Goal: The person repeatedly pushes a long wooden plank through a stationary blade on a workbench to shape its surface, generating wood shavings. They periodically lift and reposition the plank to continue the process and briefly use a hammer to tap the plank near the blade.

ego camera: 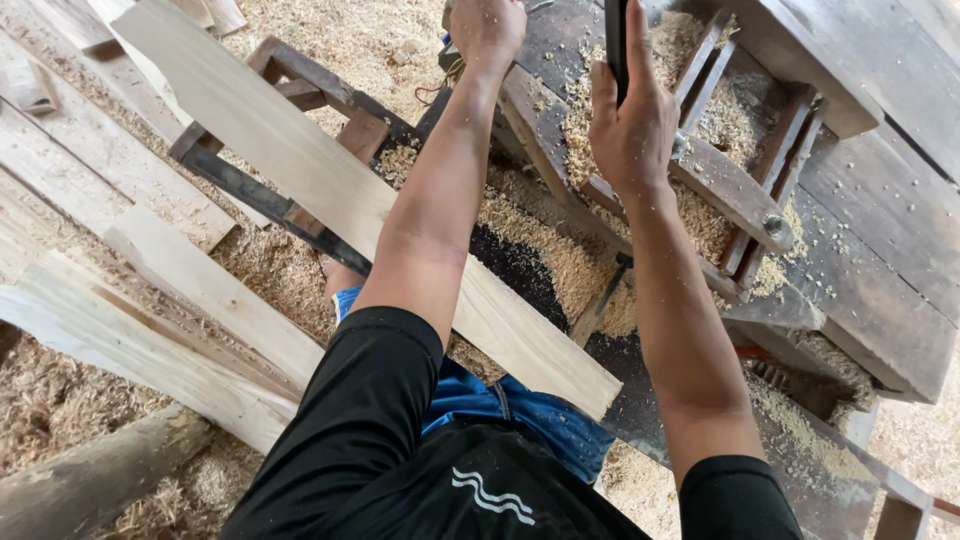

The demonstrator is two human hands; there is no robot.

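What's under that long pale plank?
The plank rests on a dark wooden stand, with sawdust below. Its near end is hidden behind the left arm.

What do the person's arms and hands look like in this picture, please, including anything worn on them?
Both hands, the left hand and the right hand, are bare, with no gloves, rings or watch visible. The forearms are bare too. Short black sleeves cover the upper arms. The black shirt carries a small white wavy-line mark on the front. Blue trousers show below it.
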